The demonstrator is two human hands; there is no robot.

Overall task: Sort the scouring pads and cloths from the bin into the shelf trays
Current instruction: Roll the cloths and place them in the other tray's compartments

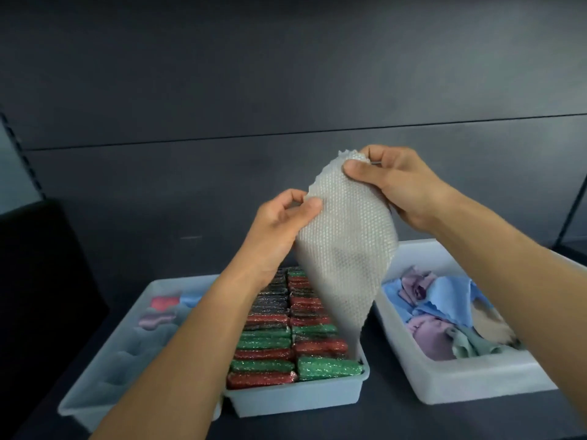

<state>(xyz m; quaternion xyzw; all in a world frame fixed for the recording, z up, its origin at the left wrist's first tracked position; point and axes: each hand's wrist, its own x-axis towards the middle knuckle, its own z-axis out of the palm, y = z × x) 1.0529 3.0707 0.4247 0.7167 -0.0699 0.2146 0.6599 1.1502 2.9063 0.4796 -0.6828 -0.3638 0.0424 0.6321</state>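
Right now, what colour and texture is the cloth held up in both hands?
Pale grey-white cloth with a bumpy waffle weave, seen best in the head view.

Dim, even light falls from above and in front. The grey textured cloth (346, 249) and the white right tray (476, 381) read brightest against the dark shelf back panel (286, 74). The left edge sinks into black. Shadows are soft. The whole frame is slightly blurred, and the cloth's lower tip and the left tray (104, 369) look smeared. Wide-angle distortion bows the panel seams and stretches the forearms (178, 354) near the bottom edge.
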